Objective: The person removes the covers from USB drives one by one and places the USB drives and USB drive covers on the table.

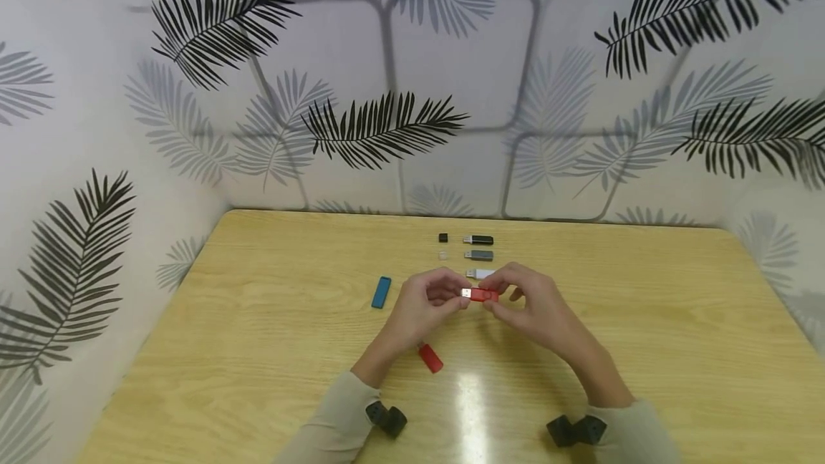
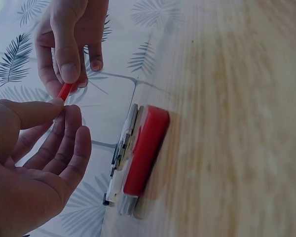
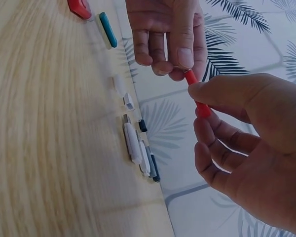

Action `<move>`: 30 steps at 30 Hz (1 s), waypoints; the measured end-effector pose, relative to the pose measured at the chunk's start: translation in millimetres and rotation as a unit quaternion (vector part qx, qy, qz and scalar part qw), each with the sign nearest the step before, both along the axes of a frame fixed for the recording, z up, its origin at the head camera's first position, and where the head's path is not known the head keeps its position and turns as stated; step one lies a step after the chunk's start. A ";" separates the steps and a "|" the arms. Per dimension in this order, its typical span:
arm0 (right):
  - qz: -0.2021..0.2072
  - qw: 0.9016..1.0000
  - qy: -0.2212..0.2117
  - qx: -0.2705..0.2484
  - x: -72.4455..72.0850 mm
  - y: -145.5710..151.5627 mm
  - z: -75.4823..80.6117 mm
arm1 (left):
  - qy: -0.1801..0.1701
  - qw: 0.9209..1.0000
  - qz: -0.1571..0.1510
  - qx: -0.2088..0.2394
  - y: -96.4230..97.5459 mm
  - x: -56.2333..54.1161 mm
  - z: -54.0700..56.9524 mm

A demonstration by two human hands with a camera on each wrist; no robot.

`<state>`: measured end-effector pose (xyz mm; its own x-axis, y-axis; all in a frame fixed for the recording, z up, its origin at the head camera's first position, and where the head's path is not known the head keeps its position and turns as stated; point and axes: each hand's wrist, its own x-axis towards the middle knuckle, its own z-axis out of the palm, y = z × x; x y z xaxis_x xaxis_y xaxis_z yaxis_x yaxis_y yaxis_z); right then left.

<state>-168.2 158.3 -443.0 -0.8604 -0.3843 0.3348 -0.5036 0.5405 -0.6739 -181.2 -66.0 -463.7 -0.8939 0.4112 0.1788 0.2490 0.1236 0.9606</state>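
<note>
Both hands meet over the table at a red USB stick (image 1: 483, 295), its silver plug pointing left. The left hand (image 1: 419, 306) pinches the plug end between thumb and fingers, with the other fingers loosely bent below. The right hand (image 1: 535, 306) pinches the red body from the other end, as the right wrist view also shows with the red stick (image 3: 203, 108) under the thumb. A second red USB stick (image 1: 430, 358) lies on the table near the left forearm; the left wrist view shows this red stick (image 2: 147, 150) large.
Behind the hands a black USB stick (image 1: 480, 240), a grey one (image 1: 480, 255) and a white one (image 1: 483, 274) lie in a column. Beside them sit a black cap (image 1: 442, 238) and a clear cap (image 1: 442, 255). A blue stick-shaped piece (image 1: 381, 292) lies left of the hands.
</note>
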 end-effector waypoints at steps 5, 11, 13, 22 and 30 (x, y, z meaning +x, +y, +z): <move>0.006 1.000 0.007 -0.012 2.3 -0.9 -2.4 | 0.012 1.000 -0.008 -0.014 -1.3 -0.6 -0.1; 0.020 1.000 0.009 -0.022 4.2 -2.0 -5.6 | 0.012 1.000 -0.008 -0.019 -2.1 0.7 -0.6; 0.021 1.000 0.007 -0.021 4.6 -1.7 -6.2 | 0.012 1.000 -0.012 -0.020 -2.6 1.2 -0.6; 0.036 0.999 0.003 -0.027 4.3 -2.5 -7.7 | 0.007 0.999 -0.027 -0.034 -9.9 -0.6 0.6; 0.044 0.998 0.011 -0.033 6.9 -2.6 -2.4 | 0.016 0.998 -0.040 -0.035 -14.8 -2.6 9.0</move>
